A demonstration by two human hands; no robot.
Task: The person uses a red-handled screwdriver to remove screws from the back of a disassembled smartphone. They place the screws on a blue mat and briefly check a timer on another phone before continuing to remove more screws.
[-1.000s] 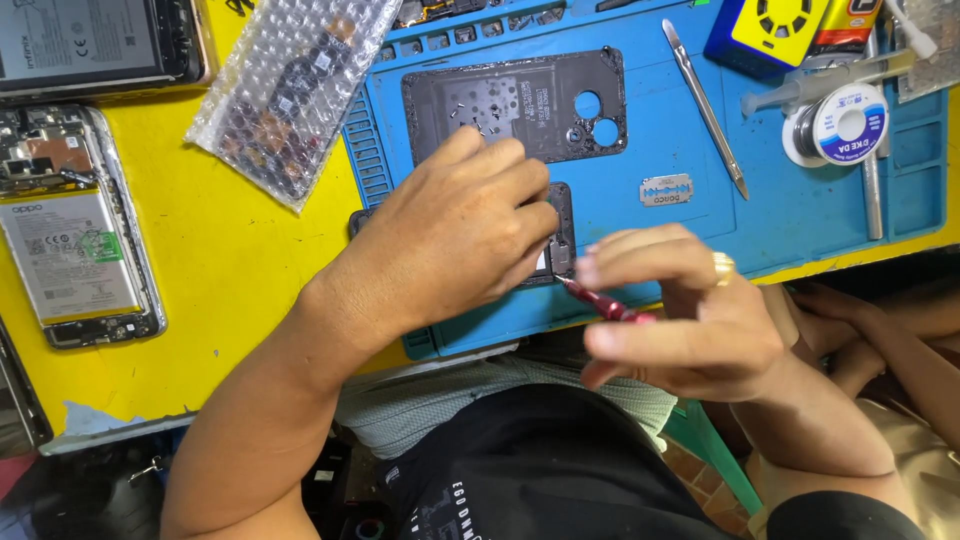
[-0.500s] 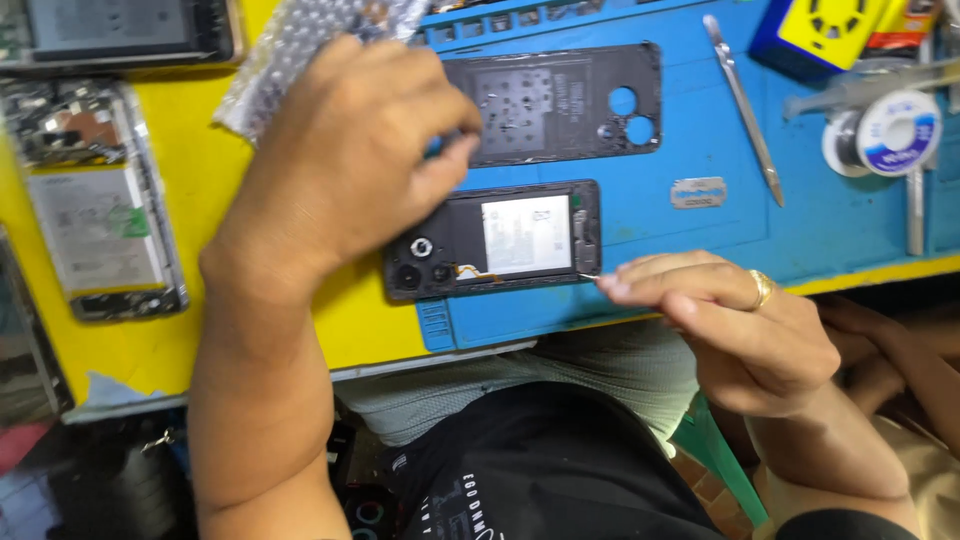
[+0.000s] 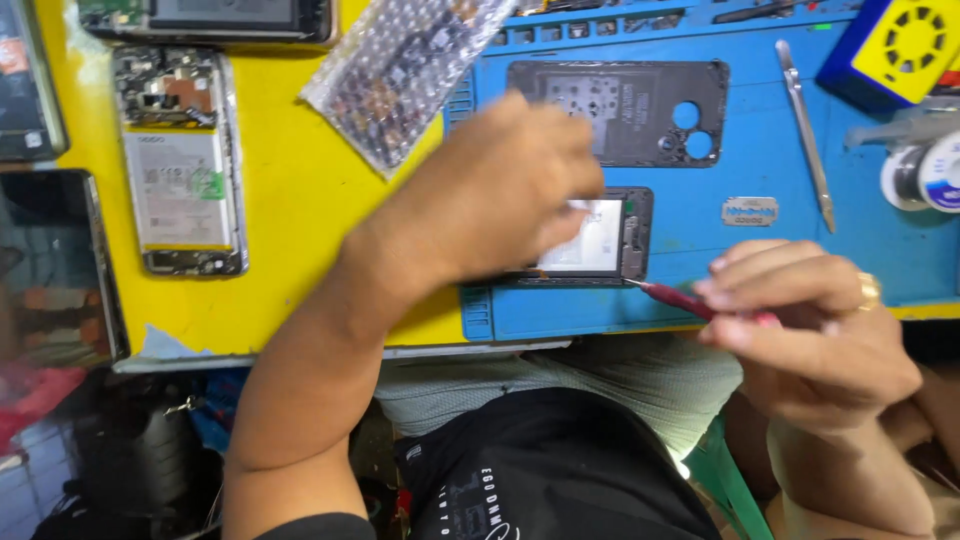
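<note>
Now, left hand: the left hand lies palm down over the opened phone, forearm running up from the lower left across the yellow bench top; it is blurred, its fingers curled down onto the phone's left part and pressing it to the mat.
Right hand: the right hand sits at the near edge of the blue work mat, fingers pinched shut round a red-handled screwdriver, a ring on one finger.
Screwdriver: held nearly level, its metal tip pointing left and meeting the phone's lower right corner.
Opened phone: on the mat near its front edge, back off, a pale plate showing to the right of the left hand's fingers.
Back cover: a dark back cover with camera holes lies just beyond the phone, apart from it.
Edges: the mat's front edge runs just under the phone and the right hand's knuckles; the bench edge follows close below.
Open room: bare blue mat between the phone and the metal tweezers to the right.
Left side: a bubble-wrap pouch and another stripped phone lie on the yellow top, well apart from both hands.
</note>
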